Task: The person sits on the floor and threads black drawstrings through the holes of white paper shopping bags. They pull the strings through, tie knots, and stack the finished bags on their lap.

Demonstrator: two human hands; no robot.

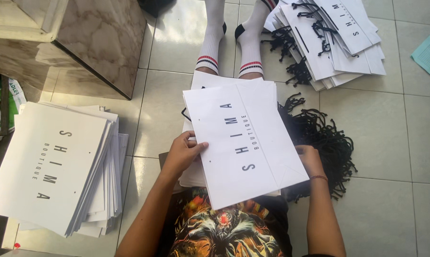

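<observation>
We are holding a flat white paper bag [246, 143] over our lap, the left hand [182, 154] pinching its edge and the right hand [310, 159] reaching under its far side beside the black cord pile [324, 143]; threading a handle seems next, needing one cord picked.

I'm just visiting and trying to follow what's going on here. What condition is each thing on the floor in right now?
Left hand: fingers on the top bag's edge.
Right hand: at the bag's other edge, beside the cords.
Top paper bag: folded flat, held on the lap.
Left bag stack: flat, no handles visible.
Far bag stack: flat, black handles fitted.
Black cords: loose, tangled heap.
</observation>
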